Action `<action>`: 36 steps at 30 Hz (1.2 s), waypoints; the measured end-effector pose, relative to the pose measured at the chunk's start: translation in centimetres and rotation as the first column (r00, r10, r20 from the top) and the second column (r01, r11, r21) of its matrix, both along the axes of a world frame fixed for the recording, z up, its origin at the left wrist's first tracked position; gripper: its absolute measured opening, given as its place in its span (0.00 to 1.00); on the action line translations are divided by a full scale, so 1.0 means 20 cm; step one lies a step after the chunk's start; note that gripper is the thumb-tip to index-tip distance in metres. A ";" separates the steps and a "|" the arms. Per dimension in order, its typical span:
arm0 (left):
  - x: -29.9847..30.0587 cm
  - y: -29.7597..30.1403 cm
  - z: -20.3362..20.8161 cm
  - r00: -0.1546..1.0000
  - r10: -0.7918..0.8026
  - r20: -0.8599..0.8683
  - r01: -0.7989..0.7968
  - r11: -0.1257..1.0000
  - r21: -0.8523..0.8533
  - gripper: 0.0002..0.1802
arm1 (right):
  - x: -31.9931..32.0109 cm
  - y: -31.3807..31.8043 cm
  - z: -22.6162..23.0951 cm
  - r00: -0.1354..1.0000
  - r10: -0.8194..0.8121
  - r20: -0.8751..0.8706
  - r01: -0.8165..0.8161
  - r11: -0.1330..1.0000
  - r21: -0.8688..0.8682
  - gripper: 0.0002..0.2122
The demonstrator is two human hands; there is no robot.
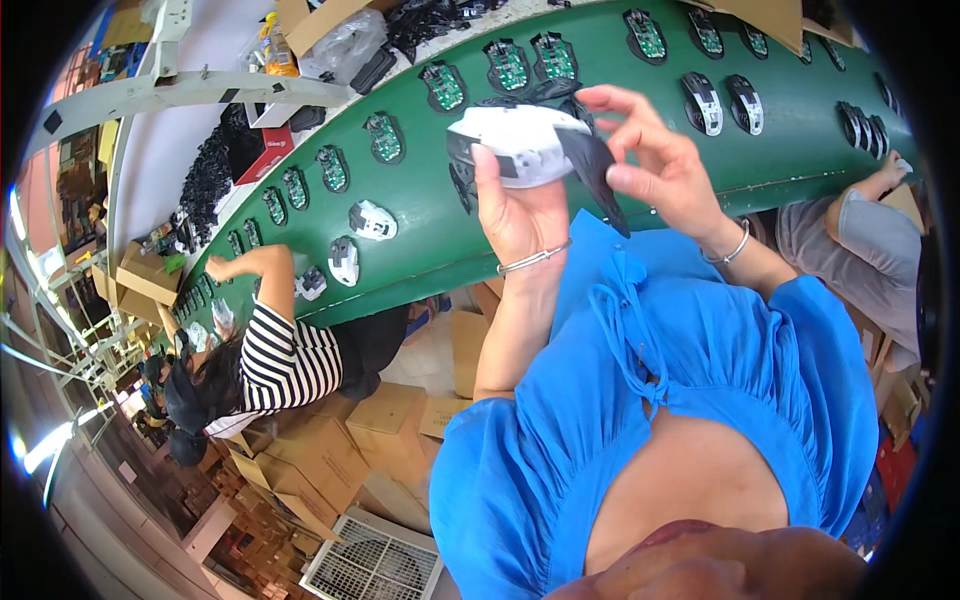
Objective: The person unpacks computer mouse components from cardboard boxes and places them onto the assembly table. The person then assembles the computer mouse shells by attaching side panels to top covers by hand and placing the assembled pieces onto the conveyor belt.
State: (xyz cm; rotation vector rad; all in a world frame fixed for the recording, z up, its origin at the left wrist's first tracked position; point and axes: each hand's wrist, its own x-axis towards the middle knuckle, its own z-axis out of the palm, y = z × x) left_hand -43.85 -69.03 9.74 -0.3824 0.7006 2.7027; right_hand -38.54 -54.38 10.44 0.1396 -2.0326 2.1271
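Note:
My left hand (525, 215) is wrapped round a white and black computer mouse shell (515, 140), its thumb on the near side. The shell is held tilted above the green conveyor belt. At its right end hangs a dark, curved plastic cover (596, 165). My right hand (665, 160) has its thumb against this cover, with the fingers curled above it. Whether cover and shell are joined is hard to make out. Beyond my hands, opened mice with green circuit boards (508, 66) lie in a row on the belt.
White-topped mice (373, 220) lie on the belt to the left, and others (703, 104) to the right. A co-worker in a striped shirt (290, 355) reaches over the belt at left; another person in grey (840, 240) sits at right. Cardboard boxes (390, 425) and a fan (370, 565) stand behind.

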 end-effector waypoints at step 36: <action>0.02 0.06 0.07 0.897 -0.403 -0.183 0.342 0.894 -0.290 0.32 | -0.16 0.01 0.08 0.914 -0.357 -0.193 0.389 0.905 0.172 0.07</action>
